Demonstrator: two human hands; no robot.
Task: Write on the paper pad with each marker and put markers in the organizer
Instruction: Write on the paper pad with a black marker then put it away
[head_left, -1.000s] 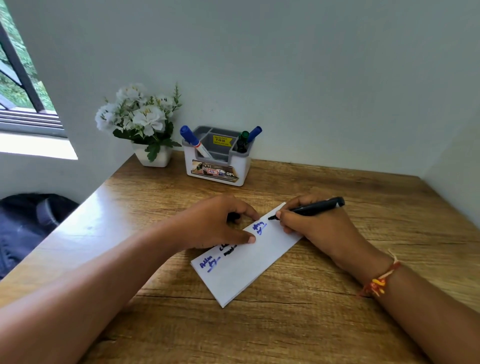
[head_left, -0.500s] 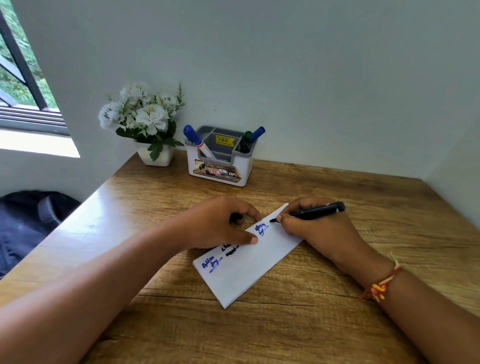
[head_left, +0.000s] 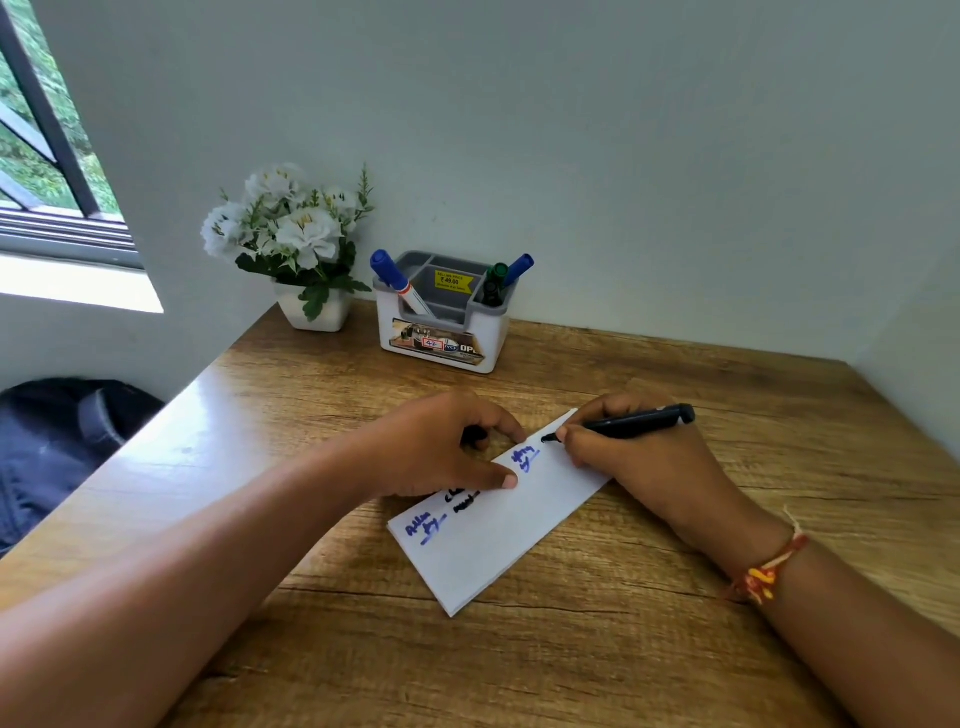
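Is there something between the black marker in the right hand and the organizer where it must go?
Nothing visible does. Bare table lies between the black marker, held by the right hand, and the organizer. The left hand rests on the paper pad, aside from that path. The organizer's middle compartments look free.

Tabletop (head_left: 675, 649) is showing mid-brown wood grain with darker streaks. Paper pad (head_left: 498, 540) is reading white, carrying blue handwriting at two spots and black between them. Black marker (head_left: 634, 418) in the right hand (head_left: 649, 467) grip is showing black to the tip. Cap (head_left: 472, 436) in the left hand (head_left: 441, 447) grip is also showing black.

Organizer (head_left: 488, 343) is showing a white body, grey insert, yellow price sticker and brownish picture label. Inside it are sitting a white-barrelled marker (head_left: 387, 265) with a blue cap, a green marker (head_left: 498, 271) and a blue marker (head_left: 522, 265).

Flowers (head_left: 291, 228) are showing white with green leaves, in a white pot (head_left: 317, 312). Wrist thread (head_left: 769, 571) is showing red and yellow.
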